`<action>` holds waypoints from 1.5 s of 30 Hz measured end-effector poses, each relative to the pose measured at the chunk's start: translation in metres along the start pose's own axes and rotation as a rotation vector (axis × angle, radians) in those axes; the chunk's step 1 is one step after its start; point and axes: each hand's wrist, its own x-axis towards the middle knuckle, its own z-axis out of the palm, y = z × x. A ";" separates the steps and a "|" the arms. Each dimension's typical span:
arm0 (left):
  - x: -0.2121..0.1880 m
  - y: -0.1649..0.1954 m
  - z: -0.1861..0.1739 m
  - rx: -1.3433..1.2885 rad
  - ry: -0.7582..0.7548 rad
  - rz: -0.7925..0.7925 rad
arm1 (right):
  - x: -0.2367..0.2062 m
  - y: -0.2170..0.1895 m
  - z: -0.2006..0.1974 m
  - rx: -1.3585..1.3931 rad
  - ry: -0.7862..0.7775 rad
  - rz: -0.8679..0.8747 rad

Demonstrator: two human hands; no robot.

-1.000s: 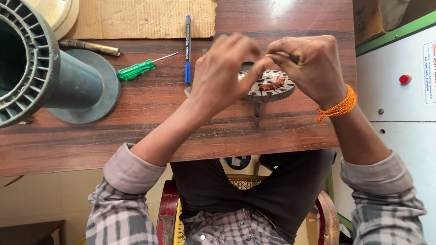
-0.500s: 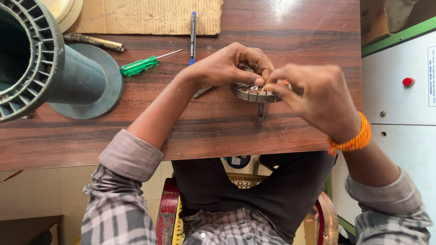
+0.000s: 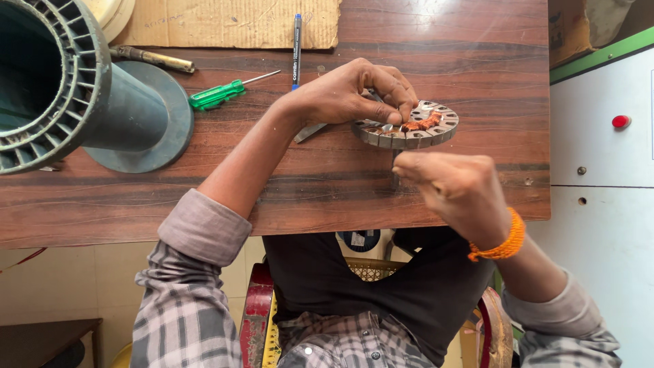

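Motor core [image 3: 409, 129] on tabletop [image 3: 272, 184], w/ copper wire [image 3: 421, 123] in approx one slot, most slots bare; left hand [image 3: 344, 95] fingers pinching its rim, right hand [image 3: 460, 191] fingers closed near front edge.

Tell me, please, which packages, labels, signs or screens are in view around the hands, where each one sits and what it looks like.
Cardboard sheet: flat, brown, at the far edge of the wooden table, faint handwriting on it.
Pen: blue and black, lying by the cardboard, small print on its barrel.
Round label: dark blue with a white patch, under the table's near edge.
No screens or signs show.
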 end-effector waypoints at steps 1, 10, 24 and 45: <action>0.000 0.003 0.001 0.019 -0.005 0.006 | -0.004 0.002 0.008 -0.042 -0.013 0.022; -0.018 0.042 0.033 0.692 0.108 0.199 | -0.030 0.022 0.029 0.046 0.143 0.119; -0.021 0.043 0.053 1.296 0.239 0.216 | -0.013 0.005 -0.030 0.064 0.144 0.273; -0.019 0.037 0.054 1.442 0.268 0.267 | 0.005 0.011 -0.030 -0.021 0.127 0.165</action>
